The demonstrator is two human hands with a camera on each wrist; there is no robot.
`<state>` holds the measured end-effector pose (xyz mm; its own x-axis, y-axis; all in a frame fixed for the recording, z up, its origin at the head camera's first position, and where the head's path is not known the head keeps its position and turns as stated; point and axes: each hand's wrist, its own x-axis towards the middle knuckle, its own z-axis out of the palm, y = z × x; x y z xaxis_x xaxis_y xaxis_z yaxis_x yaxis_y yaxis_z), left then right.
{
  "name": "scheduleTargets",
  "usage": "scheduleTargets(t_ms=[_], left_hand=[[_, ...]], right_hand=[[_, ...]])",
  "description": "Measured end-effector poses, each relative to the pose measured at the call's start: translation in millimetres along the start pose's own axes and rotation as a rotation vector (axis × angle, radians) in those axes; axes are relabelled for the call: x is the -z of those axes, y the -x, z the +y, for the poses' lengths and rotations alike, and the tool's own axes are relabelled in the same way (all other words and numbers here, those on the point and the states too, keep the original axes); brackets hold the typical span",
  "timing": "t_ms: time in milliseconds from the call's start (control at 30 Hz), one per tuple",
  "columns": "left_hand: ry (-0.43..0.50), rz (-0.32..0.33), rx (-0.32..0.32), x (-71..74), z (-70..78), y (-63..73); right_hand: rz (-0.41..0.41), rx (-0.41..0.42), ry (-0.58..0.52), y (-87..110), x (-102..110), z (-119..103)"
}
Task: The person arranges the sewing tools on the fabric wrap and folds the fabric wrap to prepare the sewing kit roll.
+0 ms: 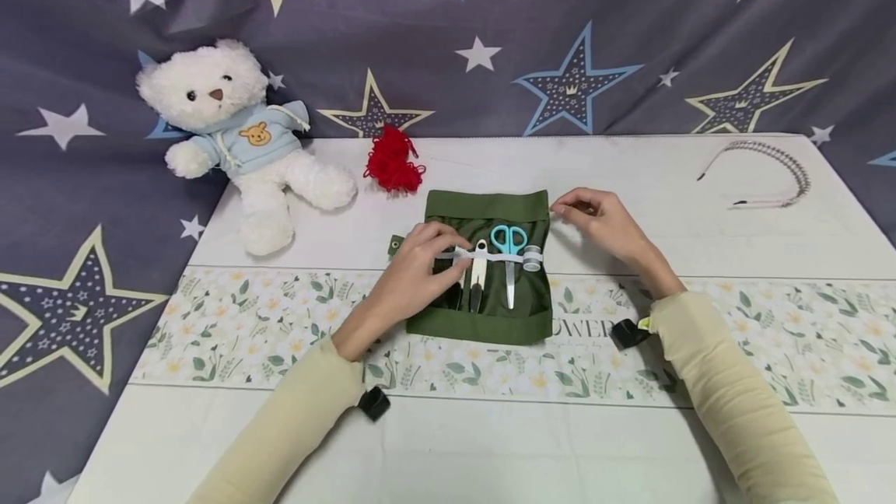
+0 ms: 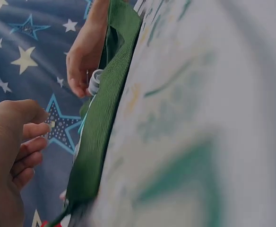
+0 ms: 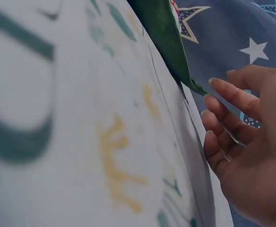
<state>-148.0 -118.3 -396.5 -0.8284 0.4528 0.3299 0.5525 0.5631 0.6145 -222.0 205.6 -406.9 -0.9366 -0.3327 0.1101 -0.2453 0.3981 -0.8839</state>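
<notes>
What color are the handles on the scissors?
The scissors' handles are light blue, a bit like turquoise; the head view shows them best.

From the middle of the head view, a white bear (image 1: pixel 262 187) in a blue hoodie (image 1: pixel 260 148) sits at ten o'clock, red yarn (image 1: pixel 394 164) lies between ten and eleven, a headband (image 1: pixel 800 169) near three. At twelve hangs a starry curtain (image 1: pixel 483 99); at six, a flowered strip (image 1: pixel 245 317).
</notes>
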Motion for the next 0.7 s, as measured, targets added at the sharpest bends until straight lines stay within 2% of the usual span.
scheduleTargets(t_ms=[167, 333, 533, 700], left_hand=[[-0.007, 0.062, 0.04, 9.4, -6.0, 24.6], [0.006, 0.102, 0.137, 17.8, -8.7, 47.1], [0.003, 0.119, 0.28, 23.4, -7.7, 64.7], [-0.002, 0.12, 0.328, 24.6, -7.4, 76.9]], right_hand=[[0.046, -0.021, 0.026, -4.1, 2.6, 3.9], [0.077, -0.019, 0.021, -9.7, 2.1, 3.5], [0.084, -0.031, 0.033, -15.6, 2.0, 6.1], [0.084, -0.052, 0.095, -18.2, -1.0, 2.6]])
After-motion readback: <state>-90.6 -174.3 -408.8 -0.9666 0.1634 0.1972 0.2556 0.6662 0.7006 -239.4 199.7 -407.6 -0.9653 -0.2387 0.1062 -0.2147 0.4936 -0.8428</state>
